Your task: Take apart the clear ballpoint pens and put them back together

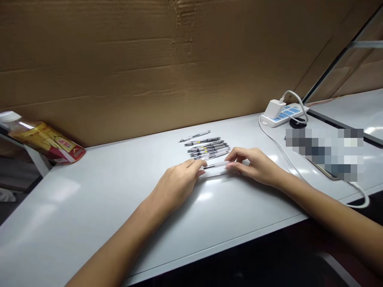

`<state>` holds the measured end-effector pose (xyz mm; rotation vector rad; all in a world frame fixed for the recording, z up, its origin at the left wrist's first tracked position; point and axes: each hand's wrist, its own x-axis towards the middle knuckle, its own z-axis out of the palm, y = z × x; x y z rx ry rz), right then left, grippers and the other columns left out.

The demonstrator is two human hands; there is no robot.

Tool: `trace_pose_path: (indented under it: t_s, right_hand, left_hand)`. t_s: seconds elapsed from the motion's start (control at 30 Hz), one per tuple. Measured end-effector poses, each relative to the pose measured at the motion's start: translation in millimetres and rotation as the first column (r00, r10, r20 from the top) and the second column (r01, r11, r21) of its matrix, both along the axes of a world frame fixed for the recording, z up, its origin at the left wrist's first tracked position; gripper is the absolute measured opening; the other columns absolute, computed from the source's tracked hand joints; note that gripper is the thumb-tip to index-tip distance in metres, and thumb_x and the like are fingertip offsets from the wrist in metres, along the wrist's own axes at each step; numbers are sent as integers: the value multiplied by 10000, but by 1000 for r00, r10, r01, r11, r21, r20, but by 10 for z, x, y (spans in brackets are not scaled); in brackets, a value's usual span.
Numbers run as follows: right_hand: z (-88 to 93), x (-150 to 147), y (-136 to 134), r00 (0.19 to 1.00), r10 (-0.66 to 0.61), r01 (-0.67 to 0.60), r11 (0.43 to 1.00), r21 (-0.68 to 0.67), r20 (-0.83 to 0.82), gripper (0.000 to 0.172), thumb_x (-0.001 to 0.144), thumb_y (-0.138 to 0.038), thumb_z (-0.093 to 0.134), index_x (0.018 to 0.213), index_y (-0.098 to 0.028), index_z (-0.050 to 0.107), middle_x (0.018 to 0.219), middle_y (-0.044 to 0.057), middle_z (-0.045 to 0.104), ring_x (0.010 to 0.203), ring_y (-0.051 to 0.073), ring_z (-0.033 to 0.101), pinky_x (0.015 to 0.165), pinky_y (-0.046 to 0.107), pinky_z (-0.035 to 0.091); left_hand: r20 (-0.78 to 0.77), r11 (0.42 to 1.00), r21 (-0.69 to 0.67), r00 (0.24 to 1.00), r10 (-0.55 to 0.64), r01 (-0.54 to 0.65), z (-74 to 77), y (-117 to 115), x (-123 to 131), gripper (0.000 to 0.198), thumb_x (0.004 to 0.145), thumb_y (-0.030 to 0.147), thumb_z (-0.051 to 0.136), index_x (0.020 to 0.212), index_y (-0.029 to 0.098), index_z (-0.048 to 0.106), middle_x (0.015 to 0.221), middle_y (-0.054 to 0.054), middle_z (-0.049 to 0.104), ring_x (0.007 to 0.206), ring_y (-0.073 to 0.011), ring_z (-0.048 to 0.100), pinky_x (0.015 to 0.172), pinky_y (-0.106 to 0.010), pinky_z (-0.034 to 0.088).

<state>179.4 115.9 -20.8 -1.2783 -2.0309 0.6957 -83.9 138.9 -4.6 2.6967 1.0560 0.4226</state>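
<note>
Between my two hands, a clear plastic pen [216, 165] lies almost level just above the white tabletop [128, 199]. The fingers of my right hand [253, 165] pinch its right part. My left hand [176, 185] has its fingertips at the pen's left end, where a dark inner part shows. Just behind the hands, several similar pens [206, 146] lie side by side in a loose row, pointing left and right. The nearest of them almost touch my fingers.
A power strip [284, 113] with a white charger [274, 109] sits at the table's back right, its white cable [287, 155] curving forward. A pixelated patch [324, 153] covers a device at right. A snack bag [48, 141] lies at the far left against a cardboard wall [149, 59].
</note>
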Motion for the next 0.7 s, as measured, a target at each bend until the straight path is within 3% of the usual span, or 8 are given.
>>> trace_pose_path:
  t_s: [0.07,0.1,0.23,0.37,0.53,0.63,0.7]
  right_hand:
    - [7,-2,-1,998,49,-48,998,-37,32,421,1041,-415,433,734,-205,630,667,16,667,618,166,618,654,298,484]
    - [8,-2,0,997,61,-59,997,-57,38,436,1052,-410,399,755,-205,644,648,13,661,606,167,616,655,304,485]
    - [-4,8,-5,1000,20,-20,1000,-4,-10,266,937,-444,625,1081,-224,662,862,42,735,750,204,671,692,318,516]
    - [-13,9,-19,999,48,-48,998,44,23,187,983,-370,556,936,-215,649,824,35,713,710,184,639,670,299,483]
    - [8,-41,-12,984,109,-110,994,-4,142,305,1043,-345,429,839,-217,616,677,2,626,592,167,565,593,292,425]
    - [83,1,-44,992,51,-61,995,84,119,305,1050,-385,437,915,-225,659,813,42,700,739,209,652,698,330,501]
    - [162,81,-106,998,-3,-10,981,192,63,252,1040,-393,487,1044,-234,683,1010,81,730,930,245,682,831,370,536]
  left_hand:
    - [0,1000,-13,1000,-27,27,6,-3,-3,221,1022,212,430,1144,244,612,1076,-57,730,876,-206,702,730,-315,524]
    - [-6,999,-15,999,-36,35,9,-6,-3,215,1025,216,427,1130,246,612,1079,-55,730,875,-207,701,735,-317,523]
    - [-24,1000,-2,1000,-7,7,14,-14,-3,222,1025,219,420,1138,256,608,1052,-51,732,838,-216,696,691,-318,505]
    - [17,1000,8,1000,-18,18,-12,-11,-16,234,1006,187,453,1150,245,628,1043,-51,744,832,-215,706,669,-306,504]
    - [90,997,38,993,-77,74,-16,-10,-10,247,1016,189,457,1158,219,657,1016,-62,759,855,-212,711,728,-322,544]
    - [115,997,68,993,-38,30,28,21,-37,249,1024,212,455,1162,213,663,1051,-73,760,912,-221,714,787,-342,552]
    - [158,993,104,986,45,-62,84,76,-87,247,1028,234,451,1151,217,665,1094,-75,757,971,-231,707,825,-357,545]
